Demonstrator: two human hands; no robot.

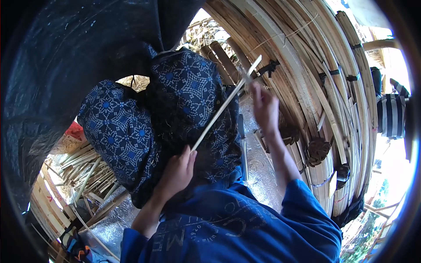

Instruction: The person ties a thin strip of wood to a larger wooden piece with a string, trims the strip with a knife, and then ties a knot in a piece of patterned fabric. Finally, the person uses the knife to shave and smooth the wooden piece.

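A slim, pale bamboo stick [221, 109] slants upward across my lap, its far end cut at an angle. My left hand [177, 171] is closed around the stick's lower end, thumb along it. My right hand [265, 107], slightly blurred, is closed on a knife [245, 76]; its handle is hidden in the fingers. The greyish blade overlaps the stick near its far end. Below the stick lies dark blue patterned cloth [193, 83] over my knees, with shavings scattered on it.
A tall bundle of long split bamboo strips [302, 83], bound with dark ties, curves close along my right side. Many thin sticks [83, 168] are heaped at the lower left. A dark plastic sheet [79, 57] hangs at the upper left. Striped cloth [390, 116] shows at far right.
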